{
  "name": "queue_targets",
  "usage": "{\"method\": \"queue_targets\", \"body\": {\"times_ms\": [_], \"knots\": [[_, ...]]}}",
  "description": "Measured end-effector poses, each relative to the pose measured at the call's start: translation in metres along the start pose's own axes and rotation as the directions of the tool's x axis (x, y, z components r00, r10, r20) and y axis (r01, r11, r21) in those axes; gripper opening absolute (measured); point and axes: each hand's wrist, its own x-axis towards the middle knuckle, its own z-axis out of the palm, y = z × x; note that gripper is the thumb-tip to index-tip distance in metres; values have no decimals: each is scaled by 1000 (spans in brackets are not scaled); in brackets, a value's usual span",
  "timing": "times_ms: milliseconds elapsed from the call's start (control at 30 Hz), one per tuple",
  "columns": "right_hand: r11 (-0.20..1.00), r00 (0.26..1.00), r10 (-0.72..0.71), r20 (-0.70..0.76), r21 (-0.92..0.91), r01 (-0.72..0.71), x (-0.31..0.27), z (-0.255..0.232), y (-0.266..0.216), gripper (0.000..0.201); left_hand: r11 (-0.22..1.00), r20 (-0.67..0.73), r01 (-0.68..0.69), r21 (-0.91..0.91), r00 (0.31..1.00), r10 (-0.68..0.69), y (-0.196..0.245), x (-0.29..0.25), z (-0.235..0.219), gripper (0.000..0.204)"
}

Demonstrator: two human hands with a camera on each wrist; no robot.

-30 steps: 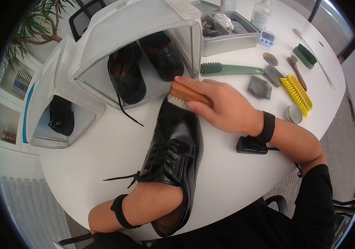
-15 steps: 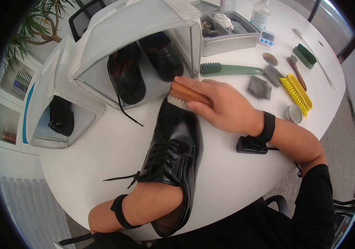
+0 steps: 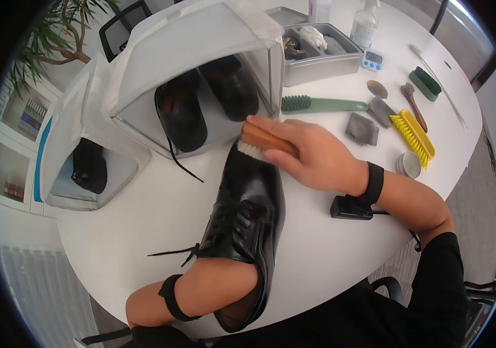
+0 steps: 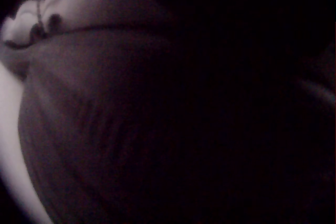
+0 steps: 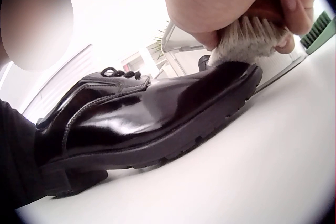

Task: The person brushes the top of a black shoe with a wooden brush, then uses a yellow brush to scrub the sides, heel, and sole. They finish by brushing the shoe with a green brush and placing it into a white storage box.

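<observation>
A black leather lace-up shoe (image 3: 251,191) lies along the white table, its toe pointing away. My left forearm (image 3: 219,284) reaches into its opening; the hand inside is hidden, and the left wrist view is mostly dark. With my right hand (image 3: 317,153) I grip the wooden back of a shoe brush (image 3: 266,140), thumb on the near side and fingers over the far side. The right wrist view shows its pale bristles (image 5: 244,43) against the top of the shoe's toe (image 5: 231,77). A loose lace (image 3: 172,252) trails left of the shoe.
Fabric boxes with black shoes (image 3: 181,116) stand beyond the toe. To the right lie a green long-handled brush (image 3: 329,104), grey cloths (image 3: 362,129), a yellow brush (image 3: 413,134) and a round tin (image 3: 409,165). A metal box (image 3: 323,66) and a timer (image 3: 372,60) sit behind.
The head view has shifted slightly, so boxes and shoe appear a little lower and to the right. The brush stays at the toe in my right hand's grip; the left forearm remains in the shoe.
</observation>
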Motion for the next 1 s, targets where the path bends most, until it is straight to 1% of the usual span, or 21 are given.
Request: {"method": "queue_targets", "body": {"times_ms": [100,167,200,233,300,333,400,433,467,533,600,667,700,733,800,833,867,900,933,967,1000], "knots": [[1000,1000,14,23,25,-15,1,-3,-1,55,998,18,-10,66,1000,9,2,-3,-1,3],[999,999,10,32,48,-12,3,-1,3,55,1000,77,27,-1,997,-27,1,-5,-5,4],[999,1000,-12,15,49,11,4,0,6,55,999,78,33,-7,996,-32,-3,-9,-1,4],[998,999,-33,-4,52,33,3,2,8,55,997,189,40,64,981,-52,-10,-14,5,11],[998,1000,-27,1,53,27,1,4,8,55,989,295,34,143,953,-76,-13,-22,12,21],[999,1000,-25,1,42,25,2,2,8,55,988,295,80,133,948,-116,-10,-22,11,20],[1000,1000,-5,18,1,5,1,-4,0,56,986,290,119,120,945,-150,-8,-17,10,18],[999,999,21,40,-29,-19,1,-5,-3,56,994,159,50,102,985,-66,-1,-7,0,7],[999,999,23,41,-31,-22,1,-5,-3,56,996,27,-21,92,999,18,3,-1,-6,4],[995,999,48,23,-88,-46,2,-3,-4,58,995,48,-13,95,999,9,4,1,-8,4],[996,1000,28,-12,-86,-29,6,4,7,59,994,65,-9,113,998,2,4,1,-9,4],[996,999,6,-47,-93,-10,7,0,3,60,988,84,-19,153,996,6,-1,-2,0,3],[994,1000,11,-1,-113,-11,3,-4,-4,60,987,79,-24,160,997,11,-4,-3,4,3],[991,999,17,45,-132,-11,0,-6,-15,60,996,38,-26,84,999,23,-7,-4,9,3],[992,986,-114,123,-44,120,-14,-2,-36,59,1000,-7,-28,6,1000,28,-8,-3,8,3],[992,976,-107,188,-46,117,-17,-3,-47,58,1000,45,2,3,999,-2,-5,-2,4,3],[992,976,-106,190,-44,116,-16,-4,-47,58,1000,72,21,-2,997,-20,-3,-1,-1,3],[992,982,-107,156,-52,116,-13,-5,-45,58,999,99,39,-7,994,-38,-1,1,-5,3],[992,986,-108,124,-57,116,-10,-5,-42,58,1000,78,16,13,997,-17,1,3,-10,4],[983,993,-22,119,-178,43,-4,-3,-32,56,999,59,-5,32,998,3,4,3,-11,4],[981,999,-26,44,-192,34,1,-3,-21,56,1000,65,6,21,998,-7,4,-1,-5,4]]}}
